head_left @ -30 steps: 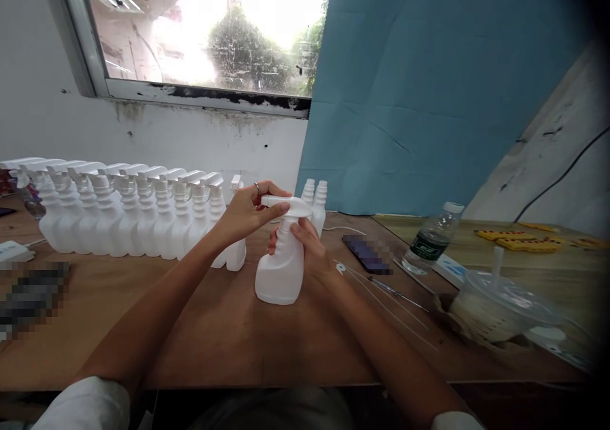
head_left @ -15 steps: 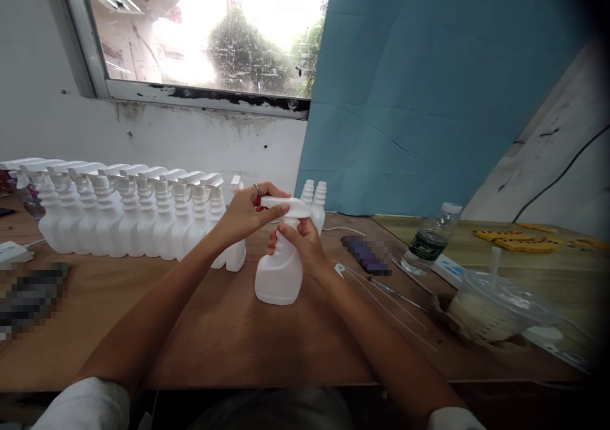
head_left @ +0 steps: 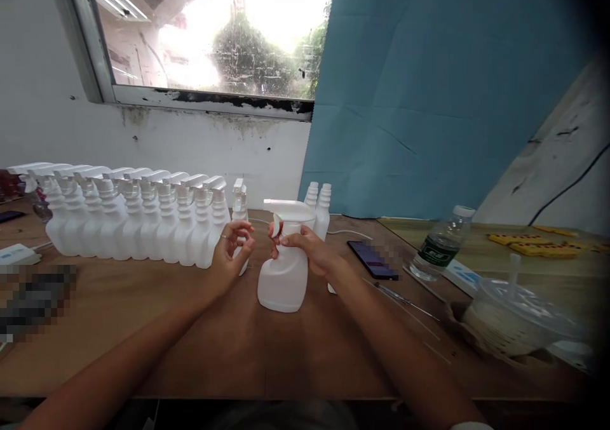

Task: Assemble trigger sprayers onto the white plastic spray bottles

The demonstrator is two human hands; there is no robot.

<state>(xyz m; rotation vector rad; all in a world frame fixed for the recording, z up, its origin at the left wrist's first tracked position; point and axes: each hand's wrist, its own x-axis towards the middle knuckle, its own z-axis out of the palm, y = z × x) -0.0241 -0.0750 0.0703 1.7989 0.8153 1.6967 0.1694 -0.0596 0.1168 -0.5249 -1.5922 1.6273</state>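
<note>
A white spray bottle (head_left: 283,282) stands upright on the brown table, its trigger head on top with the nozzle pointing left. My right hand (head_left: 309,249) is closed around the bottle's neck, fingers near the trigger. To the left of the bottle, my left hand (head_left: 232,252) is off it, fingers curled but apart and holding nothing. Behind the left hand stands a single spray bottle (head_left: 239,201), partly covered by that hand. A long row of white spray bottles (head_left: 131,227) with trigger heads lines the table on the left.
Behind my right hand stand two bottles without heads (head_left: 324,204). Further right lie a phone (head_left: 369,258) and a thin metal tool (head_left: 405,298). A water bottle (head_left: 441,242), a white power strip (head_left: 460,276) and a lidded drink cup (head_left: 509,322) stand beyond.
My left hand has let go of the spray head and moved left and down. My right hand still grips the bottle's neck. The whole view has shifted slightly.
</note>
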